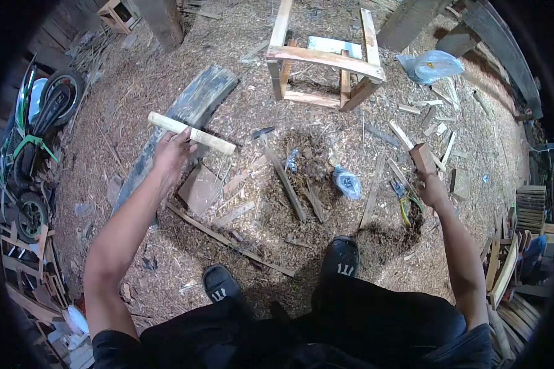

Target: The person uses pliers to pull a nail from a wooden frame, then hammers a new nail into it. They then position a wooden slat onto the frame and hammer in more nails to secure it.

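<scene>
A pale wooden slat (212,141) is held by my left hand (174,152), its fingers closed round the middle, above a weathered plank (197,101) on the ground. My right hand (433,187) grips a short brown wooden block (422,158) at the right, close to some thin wood strips. Just below that block, pliers (403,203) with yellow and green handles lie on the ground. Between my hands a hammer (281,175) rests on the wood shavings, its head pointing away from me. A clear plastic bag (347,183) lies to the right of the hammer.
Ahead stands a wooden frame (326,59) on legs, with another plastic bag (432,66) to its right. A small motorbike (43,123) is at the left edge. Stacked wood (530,209) lies at the right. Scraps and a long strip (228,240) lie before my feet.
</scene>
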`<state>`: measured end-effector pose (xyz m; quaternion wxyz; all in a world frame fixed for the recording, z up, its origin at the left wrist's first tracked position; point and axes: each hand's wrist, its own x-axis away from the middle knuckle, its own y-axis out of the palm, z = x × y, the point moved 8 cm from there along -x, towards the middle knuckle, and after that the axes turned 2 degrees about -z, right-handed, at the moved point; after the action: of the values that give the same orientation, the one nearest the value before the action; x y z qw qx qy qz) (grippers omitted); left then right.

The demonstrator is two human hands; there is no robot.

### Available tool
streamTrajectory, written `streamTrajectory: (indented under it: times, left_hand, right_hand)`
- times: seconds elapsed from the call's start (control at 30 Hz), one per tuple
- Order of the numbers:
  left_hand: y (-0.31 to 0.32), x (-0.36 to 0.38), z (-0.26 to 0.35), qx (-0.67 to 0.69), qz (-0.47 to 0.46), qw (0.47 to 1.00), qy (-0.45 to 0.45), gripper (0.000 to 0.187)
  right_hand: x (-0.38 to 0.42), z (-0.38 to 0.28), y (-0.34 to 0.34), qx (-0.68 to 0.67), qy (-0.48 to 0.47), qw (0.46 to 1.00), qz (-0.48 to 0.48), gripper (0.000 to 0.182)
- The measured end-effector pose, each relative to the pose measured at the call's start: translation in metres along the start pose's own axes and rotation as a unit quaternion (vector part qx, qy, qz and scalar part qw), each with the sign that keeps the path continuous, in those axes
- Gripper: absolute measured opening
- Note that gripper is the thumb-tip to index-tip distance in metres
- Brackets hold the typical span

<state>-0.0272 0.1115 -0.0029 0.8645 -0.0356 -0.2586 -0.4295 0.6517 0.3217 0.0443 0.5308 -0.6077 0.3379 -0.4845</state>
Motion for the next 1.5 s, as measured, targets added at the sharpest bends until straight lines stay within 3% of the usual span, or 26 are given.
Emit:
streamTrajectory:
  times: [0.07, 0.13, 0.2, 0.27, 0.33, 0.43, 0.47, 0.5, 0.53, 0.67, 0.8, 0.83, 0.87, 0.93, 1.0, 1.1, 1.13, 1.2, 1.27, 1.33, 1.47, 1.5]
  left_hand:
    - [0.018, 0.007, 0.01, 0.038, 0.018, 0.999, 0.01, 0.018]
    - [0.033, 0.006, 0.012, 0.046, 0.014, 0.999, 0.0, 0.025]
    - [0.062, 0.018, 0.017, 0.091, 0.022, 0.996, 0.01, 0.027]
    - [0.083, 0.028, 0.019, 0.094, 0.015, 0.995, 0.012, 0.026]
    - [0.099, 0.03, 0.018, 0.098, -0.024, 0.995, 0.02, 0.024]
    - [0.125, 0.042, 0.028, 0.1, -0.047, 0.993, 0.032, 0.023]
    - [0.133, 0.045, 0.031, 0.096, -0.041, 0.994, 0.035, 0.023]
    - [0.141, 0.046, 0.033, 0.116, -0.043, 0.992, 0.037, 0.023]
    - [0.147, 0.046, 0.038, 0.135, -0.047, 0.989, 0.039, 0.022]
    - [0.17, 0.042, 0.06, 0.122, -0.101, 0.986, 0.043, 0.024]
    - [0.213, 0.062, 0.1, 0.016, -0.155, 0.987, 0.042, 0.031]
    - [0.222, 0.066, 0.109, -0.035, -0.155, 0.985, 0.067, 0.039]
    - [0.227, 0.064, 0.115, -0.038, -0.159, 0.984, 0.068, 0.039]
    - [0.24, 0.059, 0.132, -0.086, -0.167, 0.973, 0.137, 0.05]
    - [0.244, 0.047, 0.135, -0.058, -0.153, 0.977, 0.137, 0.05]
    - [0.227, -0.009, 0.147, -0.079, -0.087, 0.97, 0.211, 0.047]
    - [0.23, -0.024, 0.145, -0.076, -0.097, 0.97, 0.211, 0.047]
    - [0.227, -0.052, 0.137, -0.114, -0.026, 0.975, 0.187, 0.052]
    - [0.23, -0.068, 0.126, -0.095, -0.032, 0.982, 0.162, 0.059]
    - [0.246, -0.068, 0.111, -0.094, -0.074, 0.991, 0.064, 0.063]
    - [0.277, -0.074, 0.108, -0.026, -0.177, 0.981, 0.074, 0.056]
    - [0.275, -0.075, 0.108, -0.034, -0.149, 0.985, 0.084, 0.045]
  right_hand:
    - [-0.019, -0.047, -0.019, -0.125, 0.014, 0.991, -0.039, 0.02]
    - [-0.016, -0.132, -0.066, -0.218, -0.097, 0.971, -0.004, 0.017]
    - [-0.029, -0.185, -0.073, -0.288, -0.246, 0.925, 0.041, 0.016]
    - [-0.039, -0.235, -0.084, -0.315, -0.226, 0.921, -0.039, 0.023]
    - [-0.05, -0.274, -0.079, -0.435, -0.218, 0.869, -0.083, 0.032]
    - [-0.056, -0.321, -0.088, -0.509, -0.211, 0.82, -0.155, 0.04]
    - [-0.06, -0.33, -0.086, -0.513, -0.216, 0.816, -0.157, 0.04]
    - [-0.061, -0.338, -0.098, -0.533, -0.257, 0.802, -0.084, 0.041]
    - [-0.061, -0.341, -0.111, -0.549, -0.294, 0.782, -0.008, 0.043]
    - [-0.077, -0.322, -0.112, -0.694, -0.193, 0.694, -0.013, 0.037]
    - [-0.08, -0.291, -0.139, -0.706, -0.163, 0.688, -0.038, 0.031]
    - [-0.084, -0.283, -0.145, -0.733, -0.169, 0.659, -0.005, 0.027]
    - [-0.091, -0.273, -0.143, -0.734, -0.151, 0.661, -0.038, 0.026]
    - [-0.094, -0.249, -0.163, -0.733, -0.143, 0.665, 0.017, 0.025]
    - [-0.105, -0.225, -0.177, -0.723, -0.122, 0.678, 0.046, 0.025]
    - [-0.128, -0.194, -0.193, -0.692, -0.121, 0.704, 0.104, 0.025]
    - [-0.14, -0.181, -0.194, -0.688, -0.11, 0.707, 0.119, 0.026]
    - [-0.158, -0.167, -0.187, -0.683, -0.113, 0.713, 0.111, 0.026]
    - [-0.173, -0.162, -0.174, -0.704, -0.082, 0.703, 0.056, 0.026]
    - [-0.181, -0.163, -0.167, -0.697, -0.052, 0.714, 0.042, 0.026]
    - [-0.191, -0.17, -0.149, -0.675, -0.004, 0.735, 0.053, 0.03]
    - [-0.193, -0.176, -0.145, -0.695, -0.01, 0.717, 0.052, 0.029]
